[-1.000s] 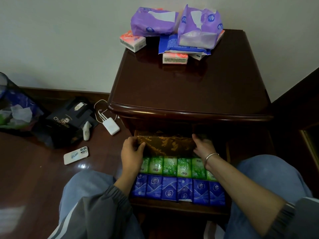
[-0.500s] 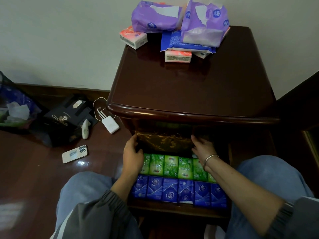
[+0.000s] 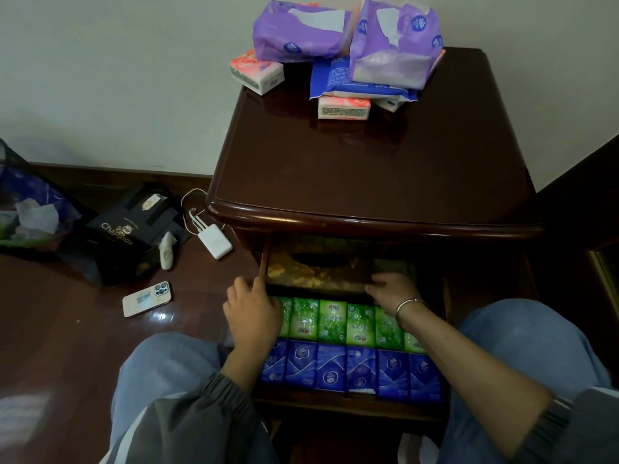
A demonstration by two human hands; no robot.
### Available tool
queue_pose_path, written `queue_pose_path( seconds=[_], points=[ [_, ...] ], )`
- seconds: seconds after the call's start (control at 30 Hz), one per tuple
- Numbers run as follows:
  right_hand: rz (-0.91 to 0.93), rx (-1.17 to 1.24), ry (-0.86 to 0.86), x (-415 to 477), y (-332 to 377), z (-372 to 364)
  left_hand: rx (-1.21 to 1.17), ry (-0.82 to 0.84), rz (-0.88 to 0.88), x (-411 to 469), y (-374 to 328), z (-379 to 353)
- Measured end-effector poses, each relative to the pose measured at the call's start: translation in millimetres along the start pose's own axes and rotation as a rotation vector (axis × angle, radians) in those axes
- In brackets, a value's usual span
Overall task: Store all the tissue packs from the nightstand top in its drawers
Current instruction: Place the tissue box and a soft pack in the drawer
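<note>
while hands [image 3: 254, 309] grip it, gold patterned box [image 3: 315, 272], drawer-wide

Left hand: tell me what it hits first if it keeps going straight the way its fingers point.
The left hand points away from the person, fingertips at the near left corner of the gold patterned box in the drawer. It would probably meet that box first, though depth is unclear.

I see tissue packs [image 3: 348, 51] piled at the back of the nightstand [image 3: 368, 182] top. Below, open drawer [image 3: 348, 405] holds two pack rows [image 3: 348, 346], box [image 3: 318, 272] behind them. Phone [image 3: 147, 299] on floor, left.
</note>
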State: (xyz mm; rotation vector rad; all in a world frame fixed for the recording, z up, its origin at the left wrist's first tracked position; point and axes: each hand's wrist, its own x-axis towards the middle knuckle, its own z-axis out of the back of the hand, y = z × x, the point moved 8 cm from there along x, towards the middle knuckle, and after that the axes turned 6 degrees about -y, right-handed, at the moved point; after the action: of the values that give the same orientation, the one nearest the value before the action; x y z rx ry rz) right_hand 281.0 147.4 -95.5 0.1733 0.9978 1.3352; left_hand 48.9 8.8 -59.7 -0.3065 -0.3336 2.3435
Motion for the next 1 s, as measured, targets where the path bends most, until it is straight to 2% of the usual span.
queue_pose_path(
  seconds=[0.1, 0.2, 0.27, 0.4, 0.53, 0.6, 0.67, 0.77, 0.87, 0.93, 1.0],
  points=[
    [0.058, -0.122, -0.021, -0.7, 5.1, 3.2, 0.063, -0.016, -0.117, -4.7, -7.3, -6.3],
    [0.072, -0.111, -0.005, -2.2, 9.7, -0.4, 0.120, -0.010, -0.314, -8.3, -25.0, -16.2],
    [0.098, -0.093, 0.016, -3.9, 10.3, -5.2, 0.174, 0.056, -0.377, -11.9, -30.5, -29.8],
    [0.122, -0.109, 0.020, -6.9, 5.4, -5.2, 0.219, 0.118, -0.359, -15.8, -28.3, -43.7],
    [0.114, -0.044, 0.116, -16.0, 1.8, -8.0, 0.226, 0.124, -0.361, -19.0, -29.4, -40.1],
    [0.103, 0.010, 0.165, -21.1, 2.0, -6.6, 0.156, 0.111, -0.351, -17.8, -28.5, -34.6],
    [0.094, 0.067, 0.168, -24.5, 1.0, 1.1, -0.041, 0.050, -0.323, -13.2, -27.6, -20.1],
    [0.038, 0.216, -0.054, -25.4, -16.4, 36.0, -0.407, -0.153, -0.166, -2.5, -14.2, 11.0],
    [-0.179, 0.624, -0.367, -35.2, -56.1, 75.2, -0.696, -0.226, 0.100, 8.8, 8.6, 25.7],
    [-0.314, 0.762, -0.582, -39.7, -81.4, 100.2, -0.856, -0.212, 0.140, 17.4, 8.4, 30.5],
    [-0.282, 0.779, -0.730, -37.3, -86.6, 127.0, -0.947, -0.193, 0.094, 25.1, -1.1, 35.7]
  ],
)
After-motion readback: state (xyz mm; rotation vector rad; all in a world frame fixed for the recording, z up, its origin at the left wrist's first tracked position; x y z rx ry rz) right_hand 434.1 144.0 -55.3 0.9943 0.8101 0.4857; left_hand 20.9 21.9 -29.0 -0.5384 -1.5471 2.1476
